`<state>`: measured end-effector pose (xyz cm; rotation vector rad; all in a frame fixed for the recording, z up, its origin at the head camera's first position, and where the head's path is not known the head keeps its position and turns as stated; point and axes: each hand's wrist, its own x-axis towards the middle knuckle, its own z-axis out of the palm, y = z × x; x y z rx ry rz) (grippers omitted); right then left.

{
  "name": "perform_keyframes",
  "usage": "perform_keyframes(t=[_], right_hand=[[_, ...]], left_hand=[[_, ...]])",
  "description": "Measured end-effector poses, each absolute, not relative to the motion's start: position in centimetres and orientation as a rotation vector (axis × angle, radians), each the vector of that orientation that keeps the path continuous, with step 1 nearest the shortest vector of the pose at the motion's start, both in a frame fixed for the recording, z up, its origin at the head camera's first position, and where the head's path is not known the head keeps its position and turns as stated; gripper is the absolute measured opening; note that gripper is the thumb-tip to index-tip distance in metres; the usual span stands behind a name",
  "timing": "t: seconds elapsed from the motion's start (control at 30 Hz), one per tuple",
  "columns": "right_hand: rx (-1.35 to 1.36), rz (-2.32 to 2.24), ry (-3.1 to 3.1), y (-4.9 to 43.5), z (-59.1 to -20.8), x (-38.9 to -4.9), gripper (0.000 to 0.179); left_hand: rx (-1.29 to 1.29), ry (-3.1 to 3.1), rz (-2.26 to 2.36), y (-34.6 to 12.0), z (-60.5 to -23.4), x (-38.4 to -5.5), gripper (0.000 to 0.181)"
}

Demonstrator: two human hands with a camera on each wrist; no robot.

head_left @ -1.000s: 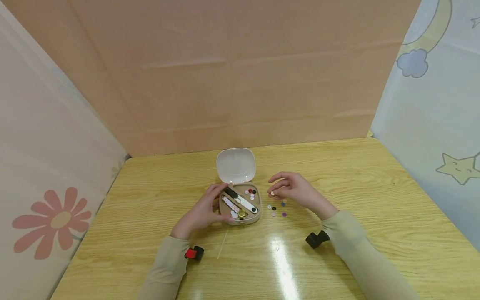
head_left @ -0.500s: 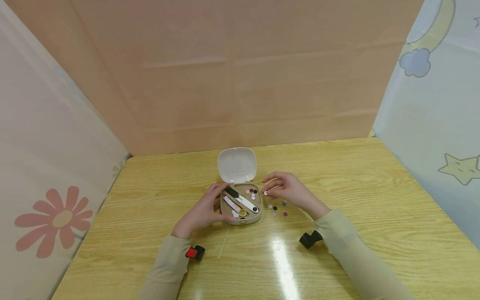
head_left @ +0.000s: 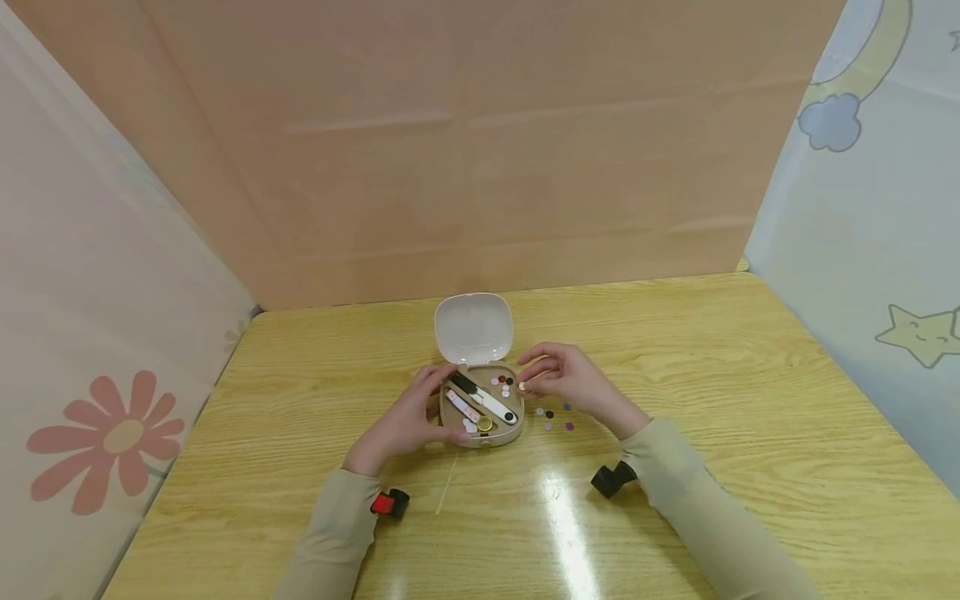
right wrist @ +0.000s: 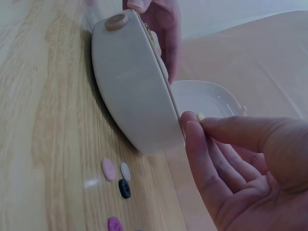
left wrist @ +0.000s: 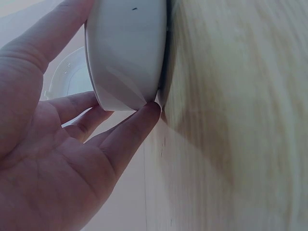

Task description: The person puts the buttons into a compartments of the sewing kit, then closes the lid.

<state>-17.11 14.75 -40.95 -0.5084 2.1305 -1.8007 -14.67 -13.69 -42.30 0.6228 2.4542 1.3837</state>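
A small white sewing box [head_left: 491, 442] stands on the table with its lid [head_left: 473, 330] raised at the back. My left hand [head_left: 405, 418] grips the box's left side, thumb at the front and fingers behind. Between thumb and index finger my right hand [head_left: 573, 385] pinches a cream button [right wrist: 200, 116] at the box's right rim. In the box's upper right compartment lie several small buttons [head_left: 502, 380]. A long black-and-white tool [head_left: 492, 405] crosses the middle. Left of it are a printed pinkish strip [head_left: 462, 406], a gold ring [head_left: 485, 424] and white round pieces [head_left: 470, 426].
Right of the box, loose buttons lie on the table: pink [right wrist: 108, 169], white [right wrist: 125, 171], black [right wrist: 124, 188], purple [right wrist: 115, 224] and blue [head_left: 567, 407]. A thin pale stick [head_left: 447, 487] lies in front of the box. Hanging sheets [head_left: 480, 167] surround the table.
My right hand has moved left with the cream button, from above the loose buttons to the box's right rim. The left hand keeps its grip on the box.
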Motion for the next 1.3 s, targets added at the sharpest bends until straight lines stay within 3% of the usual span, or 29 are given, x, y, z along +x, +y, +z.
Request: perform_keyframes(t=[1.3], right_hand=[[-0.561, -1.76, 2.19, 13.81, -41.61, -16.9, 0.032]], left_hand=[[0.634, 2.467, 1.378, -13.78, -42.28, -14.58, 0.097]])
